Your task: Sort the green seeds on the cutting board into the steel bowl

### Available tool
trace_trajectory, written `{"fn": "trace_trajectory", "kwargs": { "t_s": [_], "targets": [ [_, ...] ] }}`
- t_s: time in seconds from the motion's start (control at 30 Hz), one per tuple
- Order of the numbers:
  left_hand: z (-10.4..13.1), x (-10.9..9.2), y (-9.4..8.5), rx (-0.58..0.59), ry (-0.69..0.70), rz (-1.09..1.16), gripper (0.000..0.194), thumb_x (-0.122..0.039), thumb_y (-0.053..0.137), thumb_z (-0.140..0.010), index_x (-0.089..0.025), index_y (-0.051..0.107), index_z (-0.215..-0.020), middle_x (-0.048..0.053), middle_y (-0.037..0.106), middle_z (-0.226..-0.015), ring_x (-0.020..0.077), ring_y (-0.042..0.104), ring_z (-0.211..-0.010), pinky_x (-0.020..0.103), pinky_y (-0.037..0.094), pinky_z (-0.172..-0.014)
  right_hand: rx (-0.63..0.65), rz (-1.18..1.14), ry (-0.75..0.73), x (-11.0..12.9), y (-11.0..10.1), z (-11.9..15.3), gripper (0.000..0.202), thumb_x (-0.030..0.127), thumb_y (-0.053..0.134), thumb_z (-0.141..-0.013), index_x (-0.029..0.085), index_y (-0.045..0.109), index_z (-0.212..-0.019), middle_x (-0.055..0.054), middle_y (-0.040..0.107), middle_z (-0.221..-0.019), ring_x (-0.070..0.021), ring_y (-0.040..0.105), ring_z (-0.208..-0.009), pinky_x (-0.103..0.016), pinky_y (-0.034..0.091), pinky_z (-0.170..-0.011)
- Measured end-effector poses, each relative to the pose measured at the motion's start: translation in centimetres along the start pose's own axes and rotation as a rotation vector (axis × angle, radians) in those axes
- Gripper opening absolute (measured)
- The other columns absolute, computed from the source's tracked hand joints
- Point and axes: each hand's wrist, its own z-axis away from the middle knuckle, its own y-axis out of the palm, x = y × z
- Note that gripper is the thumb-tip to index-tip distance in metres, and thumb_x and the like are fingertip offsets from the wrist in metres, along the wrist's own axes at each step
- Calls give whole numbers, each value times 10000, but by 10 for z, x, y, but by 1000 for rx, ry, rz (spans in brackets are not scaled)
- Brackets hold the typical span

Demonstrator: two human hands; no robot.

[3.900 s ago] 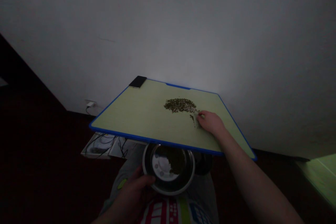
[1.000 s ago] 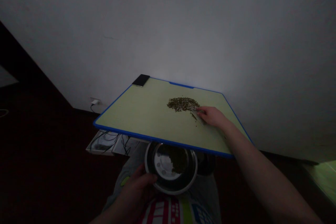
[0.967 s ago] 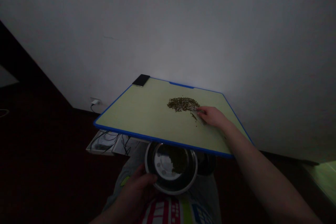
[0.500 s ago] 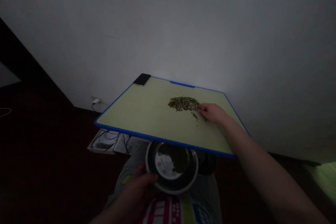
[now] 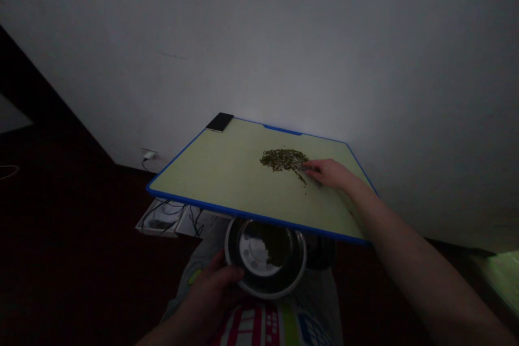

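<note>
My left hand (image 5: 217, 284) grips the rim of a round metal bowl (image 5: 263, 293), thumb over the edge, and the bowl sits tilted by my lap under the table's front edge. Small dark greenish grains (image 5: 278, 246) lie to one side inside it. On the table, my right hand (image 5: 324, 172) is closed at the right end of a spread patch of similar grains (image 5: 284, 159). Its fingertips are pinched together near the grains; what they hold is too dim and small to make out. A short trail of grains runs toward me below the fingers.
The pale table (image 5: 211, 173) has a blue rim and stands against a grey wall (image 5: 284, 54). A dark tablet or phone (image 5: 219, 122) lies at its back left corner. Below left are white boxes (image 5: 162, 216) with black cables, and a plugged-in charger (image 5: 149, 155).
My right hand has shifted very slightly left toward the grains, and its forearm has moved a little. My left hand and the bowl stay where they were.
</note>
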Motion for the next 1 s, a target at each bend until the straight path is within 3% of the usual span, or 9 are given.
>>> {"fn": "trace_trajectory", "kwargs": {
  "t_s": [0.2,0.57,0.73,1.0],
  "targets": [
    [4,-4,3,-17,-16,-3,621,-22,644,-657,-170,503,-1244,108,793,-935,309,748,-870,453,586,-813,20,-23,13,3,-1,7,412,387,484,-914,255,654,-1266,-51,752,-877,-182,648,-724,-270,426,-657],
    [0,-1,1,14,-1,11,570,-33,644,-659,-149,518,-1203,124,784,-952,318,742,-897,487,569,-859,9,-25,-30,3,-1,6,405,386,484,-914,255,659,-1254,-55,753,-953,-184,651,-757,-266,416,-654],
    [0,-1,-1,7,2,-3,599,-30,641,-652,-145,498,-1222,129,783,-949,319,742,-880,486,574,-842,8,-44,-10,5,2,10,419,394,474,-920,245,649,-1271,-51,748,-852,-176,640,-710,-259,404,-632],
    [2,0,0,-5,1,14,633,-21,653,-642,-145,495,-1242,134,783,-956,321,742,-892,477,575,-843,-4,-13,-1,11,-1,7,410,392,484,-915,267,650,-1269,-58,755,-948,-202,657,-784,-275,423,-659]
  ]
}}
